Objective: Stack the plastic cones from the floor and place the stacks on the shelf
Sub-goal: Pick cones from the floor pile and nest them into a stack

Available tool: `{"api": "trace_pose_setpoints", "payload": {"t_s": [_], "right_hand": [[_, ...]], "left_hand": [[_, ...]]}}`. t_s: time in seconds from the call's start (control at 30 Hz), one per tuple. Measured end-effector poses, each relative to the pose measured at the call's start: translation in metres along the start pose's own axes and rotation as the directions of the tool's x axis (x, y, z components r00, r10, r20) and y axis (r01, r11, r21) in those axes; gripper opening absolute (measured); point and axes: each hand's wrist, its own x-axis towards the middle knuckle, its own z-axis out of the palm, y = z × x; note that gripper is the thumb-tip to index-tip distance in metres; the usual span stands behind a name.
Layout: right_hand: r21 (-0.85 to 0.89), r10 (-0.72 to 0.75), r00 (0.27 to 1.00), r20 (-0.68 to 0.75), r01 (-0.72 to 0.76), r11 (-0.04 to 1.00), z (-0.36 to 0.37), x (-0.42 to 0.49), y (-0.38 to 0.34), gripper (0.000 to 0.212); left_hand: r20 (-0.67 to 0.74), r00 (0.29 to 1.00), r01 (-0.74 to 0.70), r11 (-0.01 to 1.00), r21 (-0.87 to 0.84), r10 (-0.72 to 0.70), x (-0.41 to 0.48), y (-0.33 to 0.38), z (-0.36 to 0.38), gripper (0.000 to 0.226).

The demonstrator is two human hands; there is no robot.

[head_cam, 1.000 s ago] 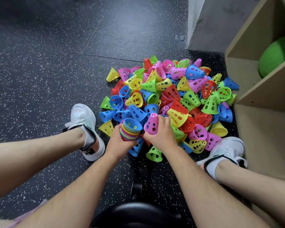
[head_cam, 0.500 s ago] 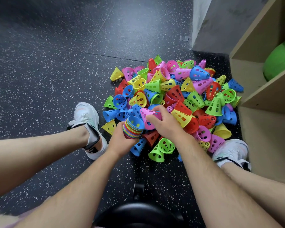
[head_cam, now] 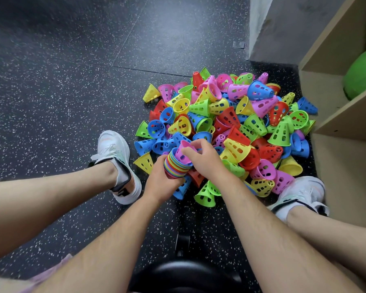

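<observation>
Head view: we see a pile of plastic cones (head_cam: 230, 123) heaped on the speckled floor (head_cam: 72, 81).
Left hand (head_cam: 161, 182): wrapped around a multicoloured stack (head_cam: 174, 169).
Right hand (head_cam: 203, 159): fingers clasping a pink cone (head_cam: 184, 153) (nested in the stack's top).
Shelf (head_cam: 347, 115): just right of the pile.

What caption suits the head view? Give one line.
Right hand holds a pink cone on the stack gripped by the left hand, beside the pile.
</observation>
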Motion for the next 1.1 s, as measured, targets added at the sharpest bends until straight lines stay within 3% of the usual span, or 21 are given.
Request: {"api": "trace_pose_setpoints", "payload": {"t_s": [0.17,0.33,0.43,0.5,0.6,0.67,0.83,0.97,1.1], "right_hand": [[-0.038,-0.059,0.996,0.062,0.061,0.997,0.027,-0.002,0.003,0.056],[-0.073,-0.056,0.99,0.129,0.066,0.995,0.038,-0.003,0.008,0.044],[-0.07,-0.054,0.99,0.13,0.063,0.996,0.042,-0.003,0.015,0.054],[-0.101,-0.089,0.995,0.042,0.092,0.991,0.049,-0.004,0.02,0.05],[-0.152,-0.158,0.923,-0.352,0.111,0.982,0.056,-0.002,0.024,0.033],[-0.11,-0.05,0.879,-0.475,-0.003,0.994,0.054,0.004,0.023,0.029],[-0.032,0.246,0.887,-0.391,-0.28,0.96,0.044,0.032,0.024,0.036],[0.105,0.326,0.887,-0.326,-0.308,0.945,0.047,0.04,0.027,0.022],[0.085,0.302,0.9,-0.315,-0.29,0.953,0.048,0.034,0.023,0.012]], "left_hand": [[-0.043,0.998,0.036,0.997,-0.073,-0.04,0.008,-0.011,-0.006,0.065],[-0.068,0.996,0.055,0.994,-0.098,-0.062,0.008,-0.024,-0.011,0.068],[-0.061,0.998,0.024,0.996,-0.085,-0.03,0.008,-0.029,-0.01,0.074],[-0.057,0.998,0.033,0.996,-0.078,-0.037,0.01,-0.035,-0.01,0.074],[-0.081,0.997,0.013,0.997,-0.08,-0.019,0.011,-0.03,-0.011,0.066],[-0.102,0.995,-0.007,0.997,-0.073,0.0,0.012,-0.026,-0.01,0.059],[-0.104,0.994,0.021,0.994,-0.105,-0.032,0.011,-0.029,-0.013,0.073],[-0.093,0.995,0.033,0.992,-0.119,-0.044,0.01,-0.028,-0.016,0.073],[-0.086,0.995,0.041,0.991,-0.13,-0.053,0.011,-0.027,-0.019,0.072]]}}
